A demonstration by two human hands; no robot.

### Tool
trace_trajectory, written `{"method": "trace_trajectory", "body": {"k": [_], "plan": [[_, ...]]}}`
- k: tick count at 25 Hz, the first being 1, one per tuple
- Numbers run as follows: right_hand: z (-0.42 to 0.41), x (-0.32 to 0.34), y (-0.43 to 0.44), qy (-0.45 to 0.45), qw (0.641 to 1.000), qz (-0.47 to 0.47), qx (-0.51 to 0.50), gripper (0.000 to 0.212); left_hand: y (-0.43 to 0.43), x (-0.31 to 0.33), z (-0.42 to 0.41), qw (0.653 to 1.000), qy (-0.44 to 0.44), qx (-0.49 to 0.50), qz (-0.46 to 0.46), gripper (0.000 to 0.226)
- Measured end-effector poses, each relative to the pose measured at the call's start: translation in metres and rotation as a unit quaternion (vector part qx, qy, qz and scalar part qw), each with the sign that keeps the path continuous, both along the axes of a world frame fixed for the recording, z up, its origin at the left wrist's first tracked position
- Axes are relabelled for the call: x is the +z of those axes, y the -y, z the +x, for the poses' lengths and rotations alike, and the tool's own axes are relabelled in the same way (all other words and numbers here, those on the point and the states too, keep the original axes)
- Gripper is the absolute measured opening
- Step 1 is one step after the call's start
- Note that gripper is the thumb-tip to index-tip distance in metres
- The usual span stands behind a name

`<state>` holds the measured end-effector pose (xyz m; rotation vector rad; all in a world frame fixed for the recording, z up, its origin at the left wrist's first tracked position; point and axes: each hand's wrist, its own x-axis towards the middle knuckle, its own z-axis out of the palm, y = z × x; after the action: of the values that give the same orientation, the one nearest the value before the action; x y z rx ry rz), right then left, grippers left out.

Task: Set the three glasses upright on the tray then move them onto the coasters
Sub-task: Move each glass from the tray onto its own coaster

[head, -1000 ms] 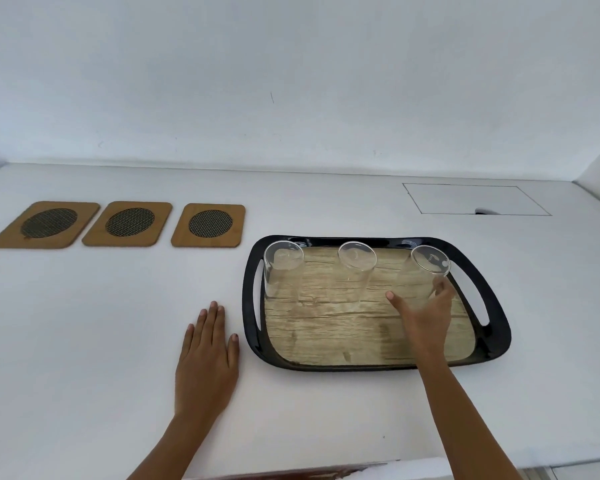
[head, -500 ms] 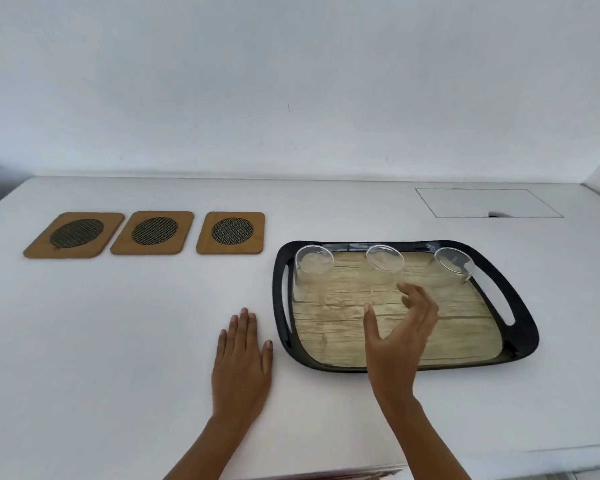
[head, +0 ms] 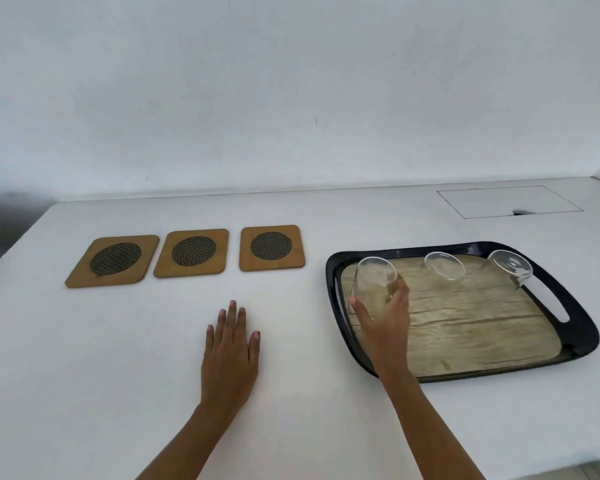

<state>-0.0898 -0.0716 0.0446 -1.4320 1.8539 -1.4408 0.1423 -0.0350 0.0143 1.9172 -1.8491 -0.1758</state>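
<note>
On tray [head: 584, 342] left | right hand [head: 383, 318] wraps leftmost glass [head: 373, 284], fingers partly closed around it | left hand [head: 230, 355] flat, spread on counter [head: 84, 358] | risk: slick glass slips or clips rim during lift.

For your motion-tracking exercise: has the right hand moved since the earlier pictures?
Yes. The right hand has crossed the tray from the right glass to the left glass, its grip now around that one.
</note>
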Motion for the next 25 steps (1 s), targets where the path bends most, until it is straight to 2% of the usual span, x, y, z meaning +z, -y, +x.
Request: {"method": "trace_trajectory", "body": {"k": [5,9,13,19,25], "plan": [[0.006,-0.006,0.010,-0.002,0.999,0.018,-0.031,0.072,0.024,-0.001,0.017,1.000,-0.013,0.015,0.018,0.077],[0.002,-0.005,0.012,-0.022,0.999,0.017,-0.039,0.064,0.029,-0.003,0.019,1.000,0.003,0.018,0.010,0.097],[0.001,0.000,0.013,-0.019,0.999,0.001,-0.044,0.063,0.030,-0.007,0.020,1.000,0.006,0.021,0.014,0.089],[0.013,0.027,0.030,0.020,0.999,-0.050,-0.005,0.064,0.033,-0.012,0.021,1.000,0.015,0.019,0.013,0.092],[0.052,0.050,0.082,0.071,0.992,-0.067,0.077,0.069,0.036,-0.017,0.022,0.999,0.021,0.033,0.018,0.069]]}}
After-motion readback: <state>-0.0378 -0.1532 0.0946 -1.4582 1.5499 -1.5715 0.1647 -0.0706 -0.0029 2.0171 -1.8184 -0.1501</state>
